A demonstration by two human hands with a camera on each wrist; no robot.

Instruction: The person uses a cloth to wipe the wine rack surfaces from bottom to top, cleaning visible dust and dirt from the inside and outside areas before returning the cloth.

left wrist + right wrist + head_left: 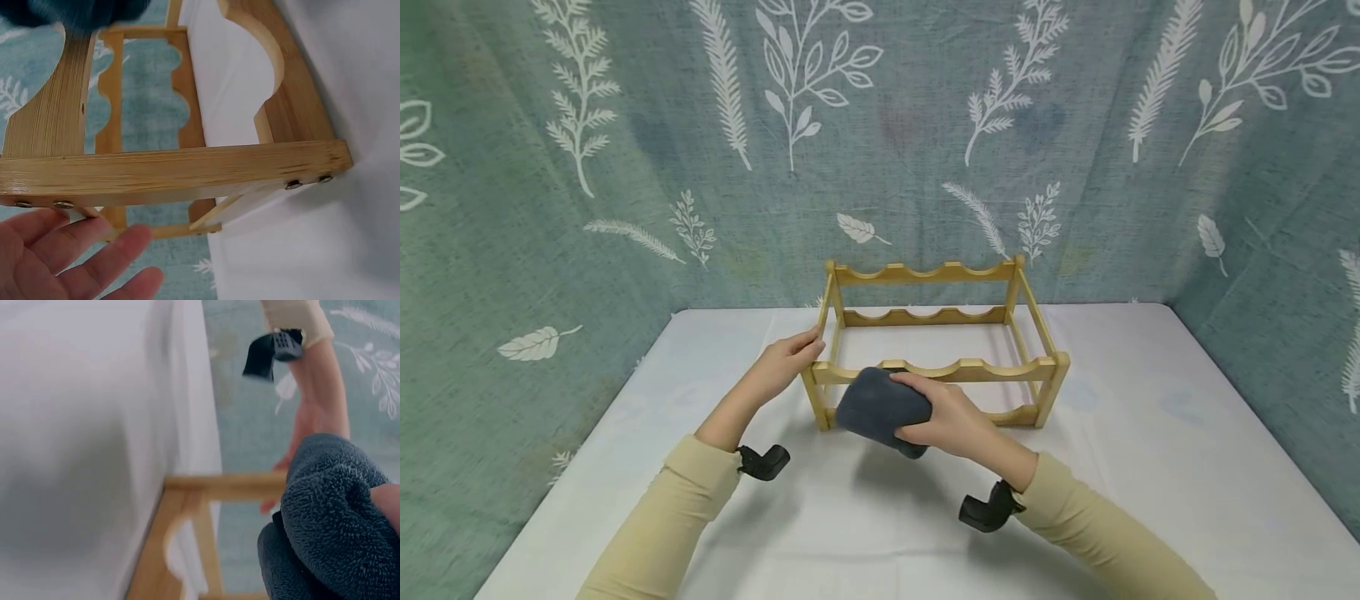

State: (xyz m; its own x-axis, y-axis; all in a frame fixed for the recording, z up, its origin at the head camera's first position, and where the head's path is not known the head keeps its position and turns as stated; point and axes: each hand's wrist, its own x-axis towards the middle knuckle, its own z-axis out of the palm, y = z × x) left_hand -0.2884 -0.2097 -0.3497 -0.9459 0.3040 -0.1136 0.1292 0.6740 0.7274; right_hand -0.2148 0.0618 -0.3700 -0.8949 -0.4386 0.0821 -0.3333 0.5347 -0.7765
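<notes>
The right hand (953, 419) clamps a bundled terry towel (878, 407) before the wooden rack (977, 372), seemingly positioning it; the left hand (781, 364) has fingers apart, rack contact unclear. Next calls for careful alignment.

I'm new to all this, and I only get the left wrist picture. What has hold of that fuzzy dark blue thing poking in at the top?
Observer: The head view shows the right hand gripping it, a soft dark blue terry-cloth bundle.
Visitor: Oh! Is it lying on the table?
Observer: No, the head view shows it held above the white cloth-covered table, at the near side of the light brown wooden rack with wavy rails.
Visitor: And what is the arm on my side wearing?
Observer: In the head view, a beige fabric sleeve.
</notes>
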